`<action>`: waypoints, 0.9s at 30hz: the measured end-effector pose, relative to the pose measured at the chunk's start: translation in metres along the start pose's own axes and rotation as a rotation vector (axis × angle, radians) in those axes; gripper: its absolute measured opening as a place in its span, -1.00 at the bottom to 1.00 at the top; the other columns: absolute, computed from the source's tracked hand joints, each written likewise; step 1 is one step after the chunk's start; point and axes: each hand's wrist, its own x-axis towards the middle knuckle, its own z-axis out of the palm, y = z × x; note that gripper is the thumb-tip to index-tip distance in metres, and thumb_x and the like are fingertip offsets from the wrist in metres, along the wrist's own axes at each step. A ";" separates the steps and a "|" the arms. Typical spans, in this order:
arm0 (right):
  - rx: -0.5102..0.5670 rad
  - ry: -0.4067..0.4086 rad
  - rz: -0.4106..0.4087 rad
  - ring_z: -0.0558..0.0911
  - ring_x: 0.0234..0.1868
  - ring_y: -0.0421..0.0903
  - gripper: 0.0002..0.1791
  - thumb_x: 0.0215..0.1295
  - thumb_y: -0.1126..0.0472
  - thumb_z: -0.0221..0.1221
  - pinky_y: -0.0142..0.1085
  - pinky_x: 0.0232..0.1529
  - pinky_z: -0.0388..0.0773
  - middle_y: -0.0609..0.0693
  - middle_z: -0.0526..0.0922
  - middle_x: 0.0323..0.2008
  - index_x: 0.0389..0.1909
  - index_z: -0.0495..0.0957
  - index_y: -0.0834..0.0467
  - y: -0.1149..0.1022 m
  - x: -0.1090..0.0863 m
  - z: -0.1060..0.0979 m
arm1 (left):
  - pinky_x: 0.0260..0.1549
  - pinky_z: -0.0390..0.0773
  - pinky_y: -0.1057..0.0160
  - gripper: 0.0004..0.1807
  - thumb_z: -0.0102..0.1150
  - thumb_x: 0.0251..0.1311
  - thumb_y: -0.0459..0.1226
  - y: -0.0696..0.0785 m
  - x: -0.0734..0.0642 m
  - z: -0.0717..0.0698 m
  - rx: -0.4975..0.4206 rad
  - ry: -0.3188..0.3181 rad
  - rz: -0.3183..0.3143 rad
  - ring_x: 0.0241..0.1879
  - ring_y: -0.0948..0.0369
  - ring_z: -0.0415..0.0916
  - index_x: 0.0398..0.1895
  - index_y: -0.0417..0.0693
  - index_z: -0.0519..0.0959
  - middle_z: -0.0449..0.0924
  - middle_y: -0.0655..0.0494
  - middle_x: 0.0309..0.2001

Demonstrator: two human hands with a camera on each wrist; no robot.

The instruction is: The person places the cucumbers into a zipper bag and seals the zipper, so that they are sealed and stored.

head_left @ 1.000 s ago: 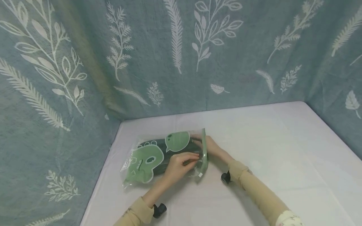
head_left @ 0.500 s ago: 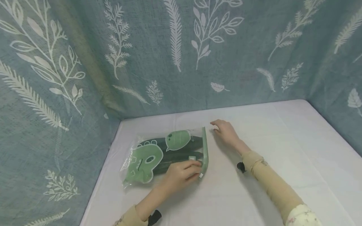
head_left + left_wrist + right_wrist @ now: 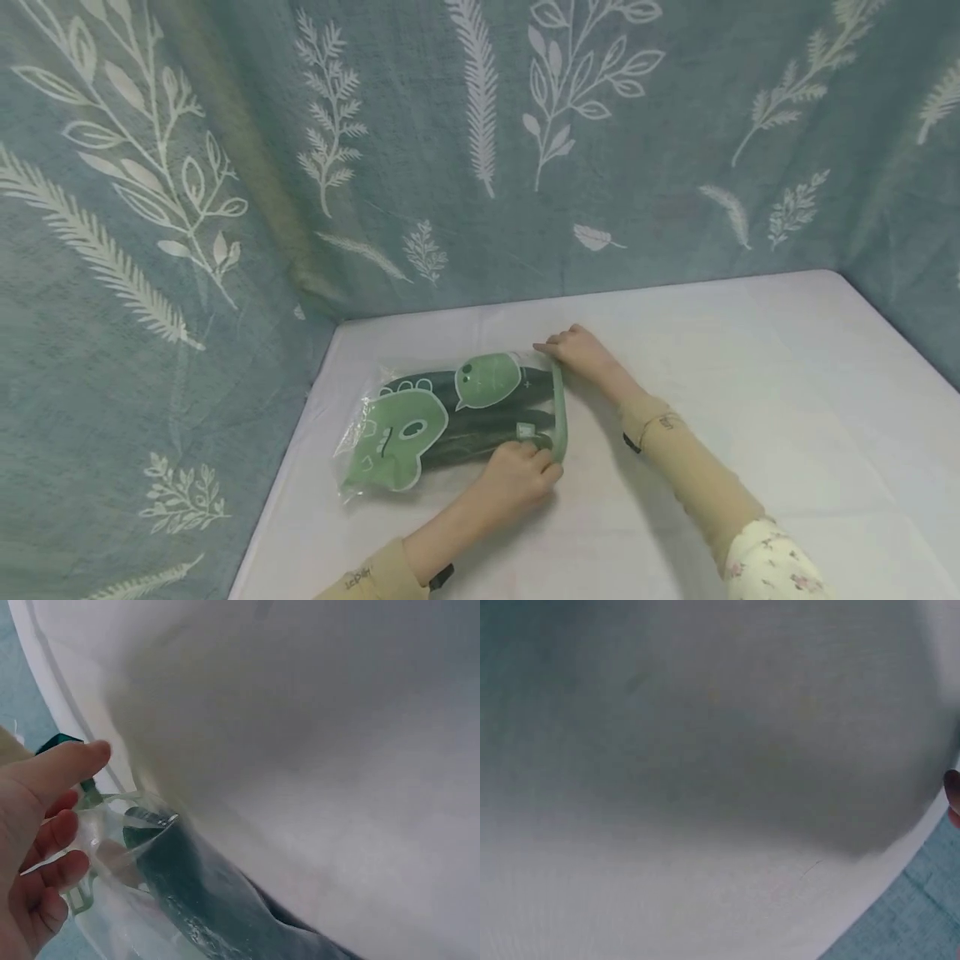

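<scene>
A clear plastic zip bag (image 3: 397,425) with a green dinosaur print lies on the table, its green zip strip (image 3: 560,408) facing right. Inside are long dark green objects (image 3: 480,429), rounded at the end in the left wrist view. My left hand (image 3: 519,479) grips the near end of the strip, fingers curled. From the left wrist, the thumb and fingers (image 3: 56,840) stand at the bag's mouth. My right hand (image 3: 581,354) pinches the strip's far corner between thumb and fingers. Only a fingertip (image 3: 952,791) of it shows in the right wrist view.
A white cloth covers the table (image 3: 712,400). Blue-green curtains (image 3: 420,150) with white leaf prints hang behind and at both sides. Dark wrist mounts (image 3: 442,577) sit under the sleeves.
My right hand came away from inside the bag's mouth, swung right, then returned to the strip's far corner. My left hand slid from the bag's front onto the strip's near end.
</scene>
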 end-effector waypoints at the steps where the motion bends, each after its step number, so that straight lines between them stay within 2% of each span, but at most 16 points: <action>1: -0.024 -0.006 -0.011 0.66 -0.28 -0.13 -0.60 0.17 0.38 0.17 -0.28 -0.29 0.49 -0.06 0.73 -0.18 0.04 0.59 0.05 0.000 0.000 0.001 | -0.65 0.34 0.50 -0.90 0.19 0.09 -0.22 0.000 0.000 0.000 0.001 -0.003 0.005 -0.56 0.38 0.43 -0.54 0.14 0.52 0.56 0.33 -0.51; 5: -0.112 -0.023 -0.048 0.60 -0.28 -0.18 -0.60 0.18 0.37 0.18 -0.31 -0.30 0.46 -0.09 0.70 -0.21 0.04 0.59 0.03 0.002 -0.001 0.002 | -0.66 0.33 0.49 -0.88 0.07 0.19 -0.22 0.001 0.000 -0.001 0.005 -0.016 -0.002 -0.52 0.37 0.47 -0.50 0.12 0.50 0.56 0.29 -0.46; 8: -0.145 -0.029 -0.066 0.59 -0.25 -0.17 -0.62 0.20 0.36 0.17 -0.31 -0.26 0.48 -0.08 0.68 -0.18 0.04 0.58 0.02 0.005 -0.002 0.003 | -0.67 0.30 0.49 -0.86 0.02 0.22 -0.23 0.000 0.000 0.000 0.004 0.005 -0.024 -0.50 0.36 0.48 -0.49 0.11 0.50 0.56 0.28 -0.42; 11: -0.147 -0.017 -0.069 0.60 -0.23 -0.16 -0.66 0.22 0.36 0.16 -0.30 -0.23 0.50 -0.08 0.68 -0.17 -0.01 0.60 0.01 0.008 -0.003 0.005 | -0.67 0.29 0.51 -0.88 0.08 0.20 -0.22 -0.001 0.000 0.000 -0.010 0.046 -0.040 -0.49 0.37 0.49 -0.49 0.10 0.54 0.57 0.28 -0.40; 15: -0.144 0.023 -0.069 0.60 -0.32 -0.17 -0.71 0.20 0.35 0.18 -0.29 -0.23 0.50 -0.13 0.68 -0.23 -0.13 0.66 -0.04 0.012 -0.006 0.007 | -0.65 0.33 0.53 -0.92 0.23 0.11 -0.21 -0.003 0.000 -0.003 -0.028 0.086 -0.058 -0.45 0.38 0.54 -0.51 0.09 0.60 0.61 0.29 -0.38; 18: -0.153 0.074 -0.079 0.57 -0.40 -0.17 -0.77 0.12 0.30 0.25 -0.28 -0.25 0.47 -0.17 0.67 -0.31 -0.24 0.69 -0.07 0.014 -0.008 0.007 | -0.65 0.35 0.51 -0.90 0.25 0.07 -0.26 -0.005 0.000 -0.008 -0.056 0.106 -0.089 -0.42 0.37 0.57 -0.56 0.09 0.61 0.63 0.30 -0.39; 23: -0.173 0.129 -0.102 0.51 -0.46 -0.16 -0.84 0.06 0.21 0.29 -0.27 -0.23 0.45 -0.18 0.61 -0.44 -0.34 0.69 -0.11 0.018 -0.019 -0.001 | -0.69 0.21 0.52 -0.88 0.27 -0.05 -0.31 -0.012 -0.003 -0.017 -0.099 0.201 -0.129 -0.53 0.37 0.53 -0.64 0.09 0.57 0.60 0.31 -0.45; 27: -0.185 0.149 -0.105 0.53 -0.42 -0.16 -0.82 0.06 0.24 0.25 -0.25 -0.18 0.47 -0.16 0.59 -0.45 -0.34 0.68 -0.11 0.022 -0.036 -0.009 | -0.71 0.15 0.51 -0.88 0.28 -0.10 -0.34 -0.021 -0.007 -0.024 -0.151 0.253 -0.173 -0.63 0.37 0.43 -0.61 0.09 0.57 0.54 0.29 -0.49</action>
